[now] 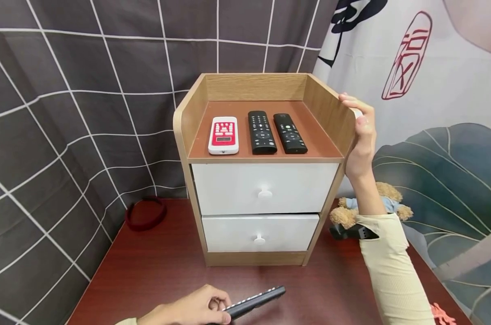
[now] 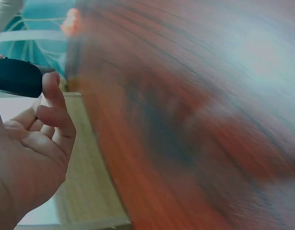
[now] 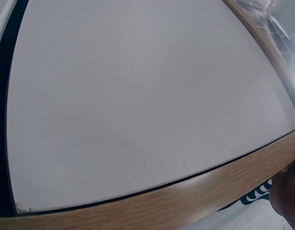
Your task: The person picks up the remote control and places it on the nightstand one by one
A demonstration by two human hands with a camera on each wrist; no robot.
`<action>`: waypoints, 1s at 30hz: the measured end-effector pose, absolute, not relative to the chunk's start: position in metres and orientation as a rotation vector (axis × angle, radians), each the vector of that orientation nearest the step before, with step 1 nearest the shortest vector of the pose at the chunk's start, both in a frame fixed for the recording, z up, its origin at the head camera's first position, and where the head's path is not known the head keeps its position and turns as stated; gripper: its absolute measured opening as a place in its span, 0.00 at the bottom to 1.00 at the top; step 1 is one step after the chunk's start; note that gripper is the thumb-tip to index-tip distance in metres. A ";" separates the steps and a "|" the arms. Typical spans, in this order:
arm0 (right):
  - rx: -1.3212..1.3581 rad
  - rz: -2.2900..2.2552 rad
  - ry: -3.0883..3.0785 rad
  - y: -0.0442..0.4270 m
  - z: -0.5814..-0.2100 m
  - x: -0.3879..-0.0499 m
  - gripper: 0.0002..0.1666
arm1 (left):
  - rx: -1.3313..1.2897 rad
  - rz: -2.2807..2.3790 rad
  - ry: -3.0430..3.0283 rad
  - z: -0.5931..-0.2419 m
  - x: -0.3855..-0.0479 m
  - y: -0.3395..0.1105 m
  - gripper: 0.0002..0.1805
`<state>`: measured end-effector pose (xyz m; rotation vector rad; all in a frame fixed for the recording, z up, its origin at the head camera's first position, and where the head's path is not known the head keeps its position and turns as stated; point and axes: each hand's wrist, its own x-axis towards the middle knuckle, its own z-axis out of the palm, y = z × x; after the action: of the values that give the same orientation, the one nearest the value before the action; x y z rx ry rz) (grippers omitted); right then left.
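My left hand (image 1: pixel 192 308) pinches a black remote control (image 1: pixel 255 301) between thumb and fingers, low in front of the cabinet. In the left wrist view, the end of that remote (image 2: pixel 18 76) sticks out past the fingers. A wooden cabinet (image 1: pixel 261 258) with two white drawers stands on the table, both drawers pushed in or nearly so. My right hand (image 1: pixel 361 140) grips the cabinet's right side panel, its fingertips over the upper edge. On the cabinet's top shelf lie a white-and-red remote (image 1: pixel 223 135) and two black remotes, one in the middle (image 1: pixel 262 133) and one at right (image 1: pixel 290 134).
A dark red headband (image 1: pixel 145 214) lies on the reddish table (image 1: pixel 156 266), left of the cabinet. Behind my right forearm are a teddy bear (image 1: pixel 345 216) and a black object (image 1: pixel 347 232). Something coral-coloured (image 1: pixel 442 313) lies at the lower right. Curtains hang behind.
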<state>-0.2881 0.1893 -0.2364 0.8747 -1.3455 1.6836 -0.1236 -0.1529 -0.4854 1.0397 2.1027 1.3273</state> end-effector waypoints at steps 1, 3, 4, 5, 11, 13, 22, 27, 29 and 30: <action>0.875 1.683 -1.347 0.189 -0.236 -0.288 0.23 | 0.985 1.367 2.063 -0.481 -0.123 -0.150 0.09; 0.878 1.682 -1.349 0.190 -0.236 -0.288 0.23 | 0.907 1.419 1.985 -0.473 -0.123 -0.146 0.11; 0.879 1.681 -1.351 0.190 -0.236 -0.288 0.23 | 0.887 1.433 1.948 -0.469 -0.124 -0.145 0.12; 0.878 1.680 -1.350 0.190 -0.235 -0.288 0.23 | 0.868 1.445 1.905 -0.465 -0.125 -0.144 0.14; 0.874 1.674 -1.360 0.190 -0.236 -0.287 0.23 | 0.751 1.467 1.642 -0.442 -0.128 -0.138 0.27; 0.875 1.670 -1.367 0.190 -0.236 -0.287 0.23 | 0.738 1.470 1.598 -0.433 -0.128 -0.136 0.30; 0.871 1.679 -1.346 0.191 -0.234 -0.287 0.23 | 0.792 1.503 1.604 -0.380 -0.128 -0.125 0.30; 0.870 1.665 -1.347 0.191 -0.234 -0.288 0.23 | 0.837 1.546 1.694 -0.342 -0.130 -0.118 0.31; 0.873 1.665 -1.351 0.190 -0.235 -0.288 0.23 | 0.864 1.561 1.725 -0.327 -0.131 -0.116 0.31; 0.875 1.667 -1.352 0.190 -0.235 -0.287 0.23 | 0.874 1.572 1.736 -0.319 -0.131 -0.114 0.31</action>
<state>-0.2874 0.1898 -0.2350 0.8753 -1.3516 1.6674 -0.1312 -0.1143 -0.3193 0.8744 1.7360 1.5725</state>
